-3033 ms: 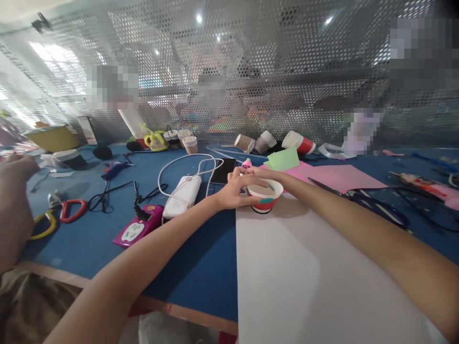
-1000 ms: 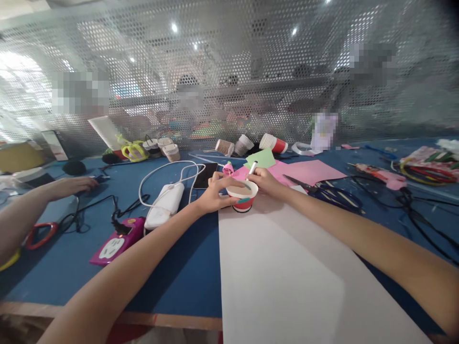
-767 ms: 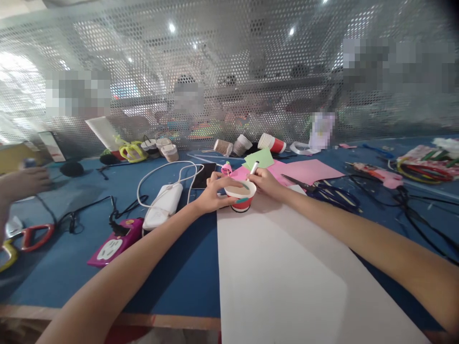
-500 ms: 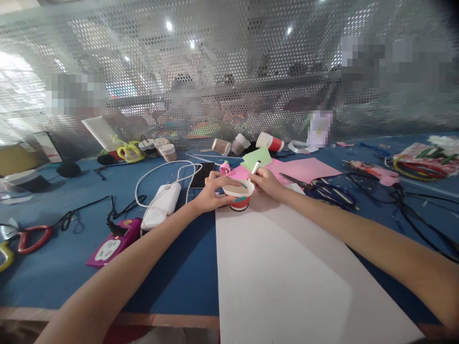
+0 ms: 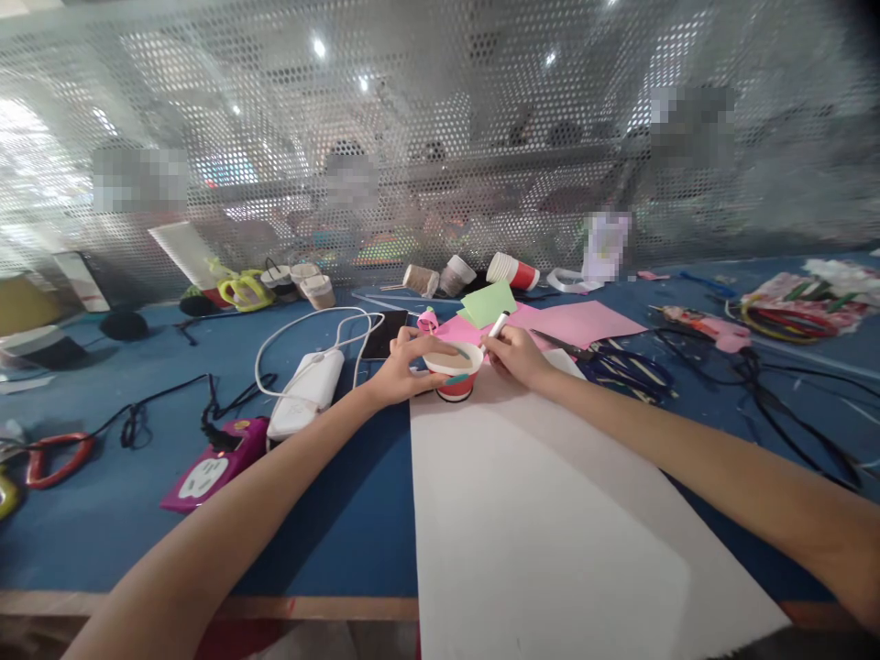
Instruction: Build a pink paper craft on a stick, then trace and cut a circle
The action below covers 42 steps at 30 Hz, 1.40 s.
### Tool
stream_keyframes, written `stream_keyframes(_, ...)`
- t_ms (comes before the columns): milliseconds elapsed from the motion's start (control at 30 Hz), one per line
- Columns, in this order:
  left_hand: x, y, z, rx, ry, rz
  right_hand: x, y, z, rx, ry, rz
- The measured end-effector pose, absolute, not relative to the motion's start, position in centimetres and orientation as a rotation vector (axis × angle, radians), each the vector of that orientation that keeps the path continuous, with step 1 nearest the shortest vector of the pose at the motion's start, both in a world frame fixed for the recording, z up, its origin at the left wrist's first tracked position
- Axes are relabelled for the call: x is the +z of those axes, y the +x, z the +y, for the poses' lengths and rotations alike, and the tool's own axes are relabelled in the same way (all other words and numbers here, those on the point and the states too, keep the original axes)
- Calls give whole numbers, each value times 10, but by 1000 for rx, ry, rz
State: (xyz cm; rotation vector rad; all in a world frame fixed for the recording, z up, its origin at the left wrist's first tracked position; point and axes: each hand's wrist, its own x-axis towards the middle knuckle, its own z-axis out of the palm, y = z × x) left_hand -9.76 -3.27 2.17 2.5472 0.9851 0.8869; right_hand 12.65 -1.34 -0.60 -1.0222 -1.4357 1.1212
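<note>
A red and white paper cup [image 5: 456,389] stands upright at the far end of a large white sheet [image 5: 536,513]. My left hand [image 5: 407,367] grips it from the left, with thumb and fingers around the rim. In my right hand [image 5: 514,356] is a white marker with a dark end [image 5: 496,328], pinched close to the cup's right side. Its lower tip is hidden by the fingers and cup. Green paper [image 5: 489,302] and pink paper [image 5: 584,319] lie just beyond my right hand, and a small pink paper piece [image 5: 427,321] sits behind the cup.
Dark-handled scissors [image 5: 622,367] lie right of my right wrist. Farther right is a pink glue gun [image 5: 711,328] with black cables. A white power bank [image 5: 306,394], a purple socket block [image 5: 216,466] and a black phone [image 5: 385,335] are on the left. Stacked paper cups [image 5: 513,271] lie behind.
The marker's upper end has swung to the right and tilts more. My left hand keeps its hold on the cup. The whole view has shifted slightly.
</note>
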Motion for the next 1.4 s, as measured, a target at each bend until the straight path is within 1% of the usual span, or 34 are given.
stream_keyframes(567,24,-96,-34,870,2521,1007,-8,137,-40,1109,-998,-1404)
stream_keyframes(700,23,-97,-33,860,2517,1001,-5,144,-56,1020,-964,-1360)
stream_keyframes(800,22,-97,-32,868,2525,981,-1,150,-70,998,-892,-1443)
stream_keyframes(1033,23,-96,-32,882,2521,972,4,150,-86,1166,-780,-1618)
stream_keyframes(1400,21,-96,-32,893,2512,976,4,149,-86,1124,-784,-1757)
